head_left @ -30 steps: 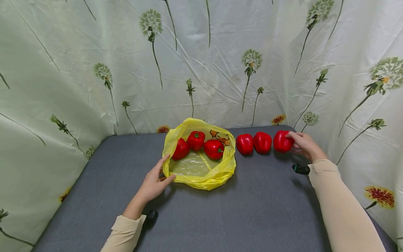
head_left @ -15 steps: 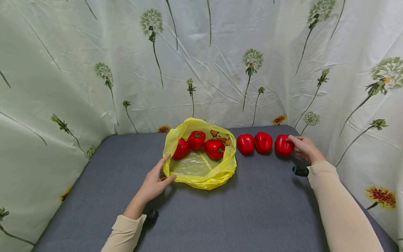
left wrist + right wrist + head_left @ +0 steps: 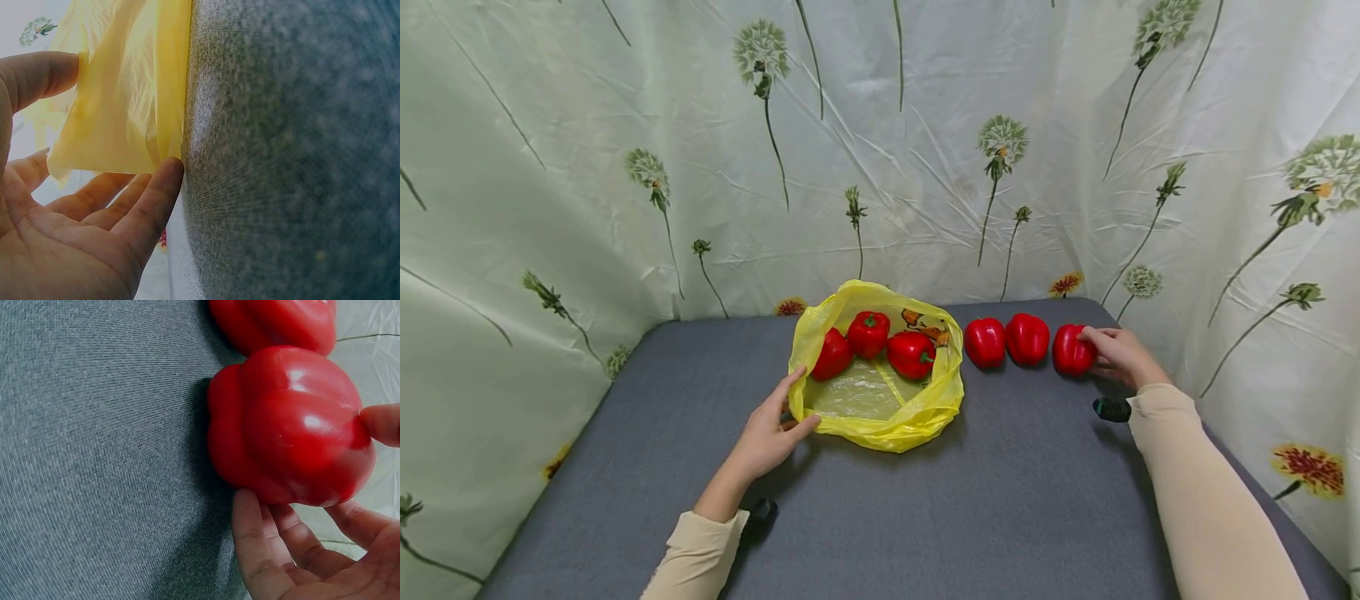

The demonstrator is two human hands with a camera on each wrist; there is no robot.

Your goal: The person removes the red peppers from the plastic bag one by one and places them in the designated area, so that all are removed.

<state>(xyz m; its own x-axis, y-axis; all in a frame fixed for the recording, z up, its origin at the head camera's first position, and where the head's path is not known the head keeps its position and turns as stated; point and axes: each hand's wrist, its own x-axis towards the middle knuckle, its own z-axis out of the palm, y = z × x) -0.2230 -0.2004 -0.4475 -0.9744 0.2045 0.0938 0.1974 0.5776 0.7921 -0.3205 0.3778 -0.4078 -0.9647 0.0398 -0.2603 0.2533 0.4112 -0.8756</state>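
Note:
A yellow plastic bag [image 3: 917,425] stands with its mouth wide, several red bell peppers [image 3: 912,355] inside it. My left hand [image 3: 767,437] holds the bag's left side; in the left wrist view the thumb [image 3: 44,75] lies against the yellow film and the other fingers spread under its edge. At the far right my right hand [image 3: 1123,354] grips a red bell pepper [image 3: 1072,350]. The right wrist view shows the thumb on one side of this pepper [image 3: 294,431] and the fingertips along the other, close to the tabletop.
Two more red bell peppers, one [image 3: 984,342] beside the bag and another [image 3: 1027,339] right of it, stand in a row with the gripped one. The grey cloth-covered table [image 3: 970,517] meets a flower-printed curtain [image 3: 880,167] at the back and sides.
The right hand and its bell pepper have shifted slightly toward the front, and lately a little left, nearer the other peppers. The left hand and the bag stay in place.

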